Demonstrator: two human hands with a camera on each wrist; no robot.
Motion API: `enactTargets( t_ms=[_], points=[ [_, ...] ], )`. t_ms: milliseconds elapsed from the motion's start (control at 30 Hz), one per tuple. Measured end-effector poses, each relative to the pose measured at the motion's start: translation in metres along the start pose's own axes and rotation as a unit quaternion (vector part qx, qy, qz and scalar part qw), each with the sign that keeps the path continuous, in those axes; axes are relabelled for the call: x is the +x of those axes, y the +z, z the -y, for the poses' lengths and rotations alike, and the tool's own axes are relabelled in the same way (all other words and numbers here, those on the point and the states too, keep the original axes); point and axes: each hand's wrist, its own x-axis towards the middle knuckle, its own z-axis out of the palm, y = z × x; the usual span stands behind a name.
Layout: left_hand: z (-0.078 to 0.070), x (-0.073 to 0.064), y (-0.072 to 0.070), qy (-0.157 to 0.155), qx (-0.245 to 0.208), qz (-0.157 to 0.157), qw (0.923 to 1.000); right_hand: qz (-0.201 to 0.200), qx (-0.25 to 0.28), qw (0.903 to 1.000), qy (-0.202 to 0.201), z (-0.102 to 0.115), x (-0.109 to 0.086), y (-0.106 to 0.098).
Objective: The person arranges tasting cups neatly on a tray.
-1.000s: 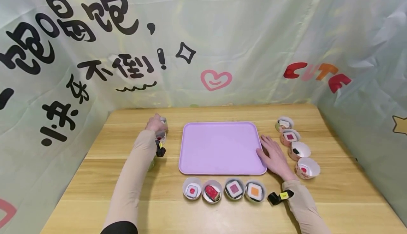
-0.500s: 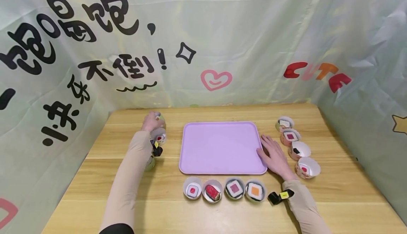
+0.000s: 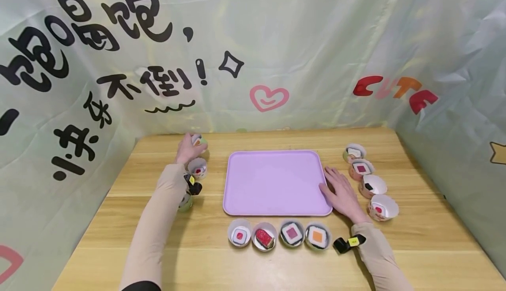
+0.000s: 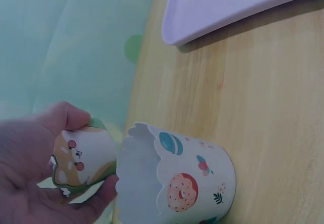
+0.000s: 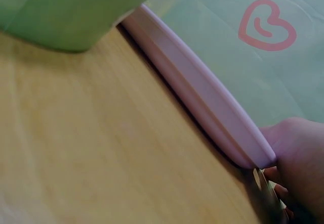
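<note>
At the far left of the table my left hand [image 3: 187,150] grips a small green paper cup [image 4: 86,155] printed with an animal face, thumb on one side and fingers on the other. Right beside it, nearer to me, stands a white scalloped paper cup [image 4: 190,183] with fruit-like prints. Another green cup [image 3: 186,203] shows partly from under my left wrist. My right hand [image 3: 341,194] lies at the right edge of the lilac tray [image 3: 276,183], its fingers extended on the table and its thumb over the rim. Nothing lies on the tray.
Several cups holding sushi-like pieces line the tray's front, among them one with a red piece [image 3: 264,238] and one with an orange-centred piece [image 3: 317,237]. More cups [image 3: 382,207] form a slanting row at the right. Printed cloth [image 3: 308,54] walls the back and sides.
My left hand has shifted slightly left and farther back with the green cup, uncovering more of the white cup and the nearer green one. The right hand has stayed put.
</note>
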Motion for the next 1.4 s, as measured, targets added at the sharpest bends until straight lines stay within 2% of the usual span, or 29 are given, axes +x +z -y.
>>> enactTargets(
  t_ms=[333, 733, 1067, 1400],
  points=[
    [0.000, 0.001, 0.007, 0.079, -0.017, -0.044, 0.9957, -0.003, 0.001, 1.0000, -0.007, 0.000, 0.001, 0.000],
    [-0.016, -0.007, 0.020, 0.112, -0.005, -0.071, 0.9912, 0.000, -0.001, 1.0000, 0.000, 0.000, 0.000, -0.001],
    [-0.028, -0.012, 0.034, 0.136, 0.018, -0.061, 0.9887, -0.011, 0.000, 0.9999, -0.010, -0.002, 0.000, 0.003],
    [-0.036, -0.018, 0.046, 0.160, 0.046, -0.038, 0.9853, -0.014, 0.000, 0.9998, -0.012, -0.003, -0.001, 0.004]
  ],
)
